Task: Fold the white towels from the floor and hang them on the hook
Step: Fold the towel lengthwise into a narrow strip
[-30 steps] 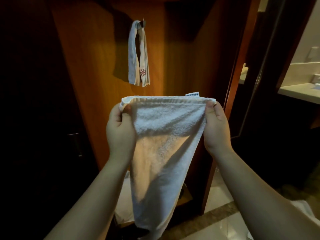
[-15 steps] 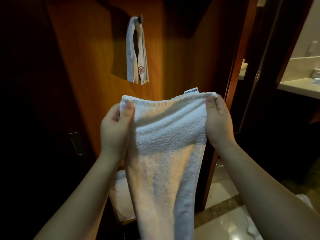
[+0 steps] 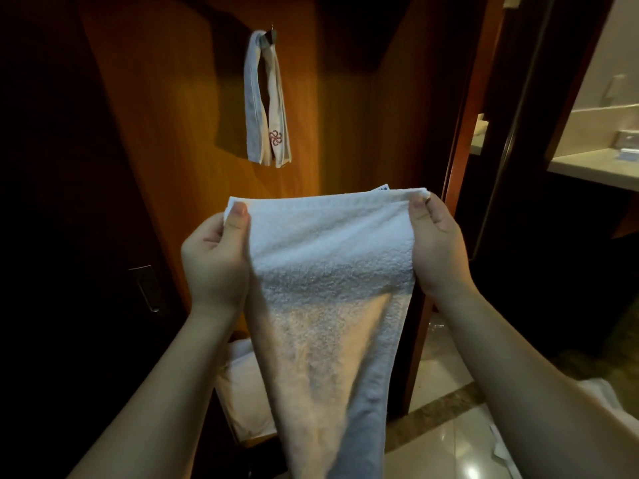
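Note:
A white terry towel (image 3: 328, 271) hangs lengthwise in front of me, held up by its top edge. My left hand (image 3: 216, 261) pinches the top left corner, thumb on the near side. My right hand (image 3: 437, 247) pinches the top right corner, where a small label sticks up. The towel narrows as it drops out of the frame's bottom. Above, a folded white towel with a red emblem (image 3: 266, 102) hangs on a dark hook (image 3: 271, 34) fixed to the wooden panel.
Wooden wall panel (image 3: 166, 115) straight ahead, a dark door with a metal plate (image 3: 148, 288) at left. More white cloth (image 3: 242, 392) lies low behind the towel, and another piece (image 3: 601, 395) on the glossy tiled floor at right. A bathroom counter (image 3: 594, 164) shows far right.
Both hands lowered the towel's top edge slightly and it tilted flatter toward me. The grip on both corners is unchanged.

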The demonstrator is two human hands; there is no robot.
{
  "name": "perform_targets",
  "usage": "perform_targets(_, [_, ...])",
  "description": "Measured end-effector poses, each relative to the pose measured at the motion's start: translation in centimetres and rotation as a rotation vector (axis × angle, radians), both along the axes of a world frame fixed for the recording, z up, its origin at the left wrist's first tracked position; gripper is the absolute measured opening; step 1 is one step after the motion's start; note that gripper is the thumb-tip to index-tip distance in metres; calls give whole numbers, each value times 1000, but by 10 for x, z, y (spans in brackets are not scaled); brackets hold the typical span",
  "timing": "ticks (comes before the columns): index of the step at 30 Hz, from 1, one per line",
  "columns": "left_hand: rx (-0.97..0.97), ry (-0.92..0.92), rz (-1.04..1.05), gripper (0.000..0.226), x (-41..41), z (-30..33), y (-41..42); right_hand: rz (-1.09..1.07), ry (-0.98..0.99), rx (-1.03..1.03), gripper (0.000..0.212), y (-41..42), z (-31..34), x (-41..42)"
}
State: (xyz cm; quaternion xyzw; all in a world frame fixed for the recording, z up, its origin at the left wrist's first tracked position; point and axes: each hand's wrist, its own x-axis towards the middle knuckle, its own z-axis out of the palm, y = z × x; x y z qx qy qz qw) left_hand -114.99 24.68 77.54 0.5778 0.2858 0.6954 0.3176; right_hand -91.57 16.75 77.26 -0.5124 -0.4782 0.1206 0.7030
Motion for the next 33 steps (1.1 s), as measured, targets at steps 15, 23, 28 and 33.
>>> perform_targets(15, [-83, 47, -75, 58, -1, -21, -2, 851, 756, -499, 47, -1, -37, 11])
perform_targets(23, [-174, 112, -223, 25, -11, -30, -3, 689, 667, -320, 51, 8, -44, 9])
perform_targets(28, [-377, 162, -458, 12, -18, -34, 6, 649, 591, -295, 61, 11, -42, 10])
perform_targets(33, [-407, 71, -483, 25, -16, -46, 12, 655, 568, -352, 57, 14, -49, 15])
